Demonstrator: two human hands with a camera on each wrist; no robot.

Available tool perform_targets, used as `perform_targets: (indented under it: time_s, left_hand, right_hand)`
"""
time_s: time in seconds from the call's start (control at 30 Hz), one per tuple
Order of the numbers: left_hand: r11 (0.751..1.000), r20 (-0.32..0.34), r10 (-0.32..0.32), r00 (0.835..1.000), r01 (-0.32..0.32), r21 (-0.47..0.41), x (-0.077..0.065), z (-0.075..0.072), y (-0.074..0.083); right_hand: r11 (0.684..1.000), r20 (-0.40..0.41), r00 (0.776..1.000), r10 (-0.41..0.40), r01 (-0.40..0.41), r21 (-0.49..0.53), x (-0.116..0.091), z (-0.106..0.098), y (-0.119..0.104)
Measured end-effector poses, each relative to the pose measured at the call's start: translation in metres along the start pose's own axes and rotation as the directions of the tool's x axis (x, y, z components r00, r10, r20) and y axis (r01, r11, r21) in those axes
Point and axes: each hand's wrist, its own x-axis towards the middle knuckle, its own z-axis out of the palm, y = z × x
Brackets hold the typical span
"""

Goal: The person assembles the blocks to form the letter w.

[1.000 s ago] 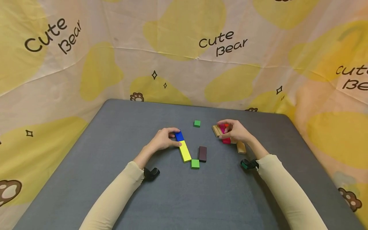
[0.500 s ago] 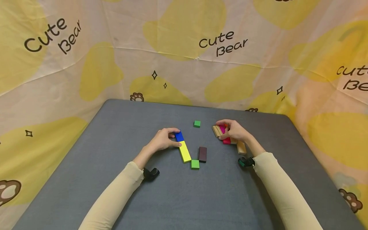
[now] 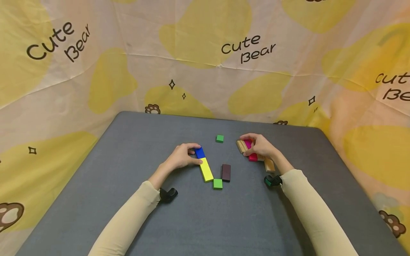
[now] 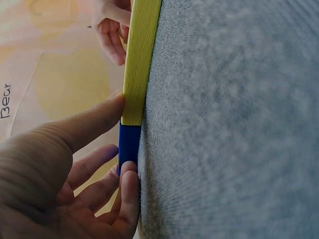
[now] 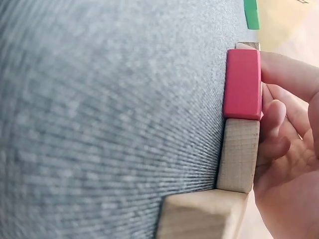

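My left hand (image 3: pixel 182 156) rests at a row of two blocks. Its fingers curl round the far end of the blue block (image 3: pixel 200 153), and the thumb presses the side of the yellow block (image 3: pixel 206 170) by their joint. In the left wrist view the blue block (image 4: pixel 129 144) stands end to end with the yellow one (image 4: pixel 137 64). My right hand (image 3: pixel 261 145) spans the natural wood block (image 3: pixel 241 146) at the left of a cluster, thumb at its near end, fingers at its far end. A magenta block (image 3: pixel 247 143) and a red block (image 5: pixel 242 83) lie against it, partly covered by the hand.
A plain wood block (image 3: pixel 269 165) lies at the cluster's right end. Between the hands lie a dark brown block (image 3: pixel 225 172) and a green block (image 3: pixel 217 184) near the yellow one's end. Another green block (image 3: pixel 219 138) lies farther back. Printed cloth (image 3: pixel 198 53) hangs behind the grey table (image 3: pixel 205 220).
My right hand and forearm have shifted slightly left, fingers still at the wood block. The left hand and the blocks stay as they were.
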Motion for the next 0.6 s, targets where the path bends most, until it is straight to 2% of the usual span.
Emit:
perform_targets:
  time_s: [0.6]
  left_hand:
    - [1.000, 0.003, -0.017, 1.000, 0.017, -0.011, 0.0002, 0.0002, 0.0003]
  right_hand:
    - [1.000, -0.025, 1.000, 0.015, -0.014, 0.028, 0.0007, 0.0012, 0.0020]
